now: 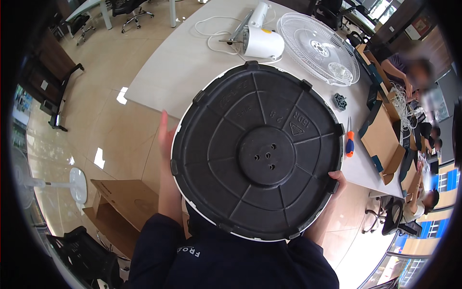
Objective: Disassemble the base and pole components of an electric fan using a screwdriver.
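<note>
Tilted up in front of my chest is a large round fan base (pixel 226 188), its black ribbed underside facing me, with a thin white rim and several holes in the middle hub. My left hand (pixel 166 137) supports the rim on the left, fingers straight along it and partly hidden behind. On the lower right, my right hand (pixel 338 184) grips the edge, fingertips curled over the black side. Beyond the base, a white fan motor head (pixel 263 42) with a metal shaft and a cord lies on the table (pixel 159 79).
Right of the motor head lie clear fan grilles (pixel 308 41), a small dark green part (pixel 340 101), and an orange-and-blue screwdriver (pixel 350 144). Open cardboard boxes (pixel 382 139) line the right edge. An open box (pixel 130 202), a chair (pixel 86 255) and a standing fan (pixel 77 185) are at left. People work at right.
</note>
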A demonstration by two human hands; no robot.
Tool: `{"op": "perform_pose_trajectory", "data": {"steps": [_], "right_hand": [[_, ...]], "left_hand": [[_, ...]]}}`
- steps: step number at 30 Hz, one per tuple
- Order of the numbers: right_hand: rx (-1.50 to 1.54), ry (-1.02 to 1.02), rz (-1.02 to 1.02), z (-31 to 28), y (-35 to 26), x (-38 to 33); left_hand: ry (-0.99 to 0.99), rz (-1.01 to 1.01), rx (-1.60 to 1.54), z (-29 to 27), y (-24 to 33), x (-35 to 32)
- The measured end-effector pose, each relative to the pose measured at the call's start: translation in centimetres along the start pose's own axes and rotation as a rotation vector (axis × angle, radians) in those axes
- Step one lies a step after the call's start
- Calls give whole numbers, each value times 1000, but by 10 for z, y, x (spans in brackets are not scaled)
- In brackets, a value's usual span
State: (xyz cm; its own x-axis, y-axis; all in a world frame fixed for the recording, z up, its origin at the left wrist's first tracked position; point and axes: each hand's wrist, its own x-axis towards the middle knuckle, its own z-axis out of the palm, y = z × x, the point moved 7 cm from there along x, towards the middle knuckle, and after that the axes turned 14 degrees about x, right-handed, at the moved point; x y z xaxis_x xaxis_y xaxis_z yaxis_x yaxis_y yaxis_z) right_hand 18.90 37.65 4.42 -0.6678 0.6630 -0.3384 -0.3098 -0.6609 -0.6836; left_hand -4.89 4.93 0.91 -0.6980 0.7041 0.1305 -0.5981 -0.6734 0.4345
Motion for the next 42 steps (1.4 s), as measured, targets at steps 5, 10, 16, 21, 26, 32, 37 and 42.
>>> {"op": "perform_pose_trajectory", "data": {"steps": [5,10,16,21,26,32,37,42], "right_hand": [[48,-77,11,6,1,10],[74,-47,-67,13,-12,11],[-639,-394,-1125,48,-99,3],[-651,-758,-1512,184,-122,-26],[-287,-858,-569,297,-94,11],[-447,-1174,-931,353,-19,-30],[-491,-1394,-980,340,28,-24],[-308,-1726,-945,341,68,-60]], "left_hand": [[100,32,510,0,19,8],[249,70,497,3,21,2],[534,216,607,74,75,-4],[477,395,860,81,160,17],[316,830,1201,60,248,15],[109,807,928,-54,313,-19],[131,606,671,-20,266,-35],[68,643,764,-48,266,-63]]}}
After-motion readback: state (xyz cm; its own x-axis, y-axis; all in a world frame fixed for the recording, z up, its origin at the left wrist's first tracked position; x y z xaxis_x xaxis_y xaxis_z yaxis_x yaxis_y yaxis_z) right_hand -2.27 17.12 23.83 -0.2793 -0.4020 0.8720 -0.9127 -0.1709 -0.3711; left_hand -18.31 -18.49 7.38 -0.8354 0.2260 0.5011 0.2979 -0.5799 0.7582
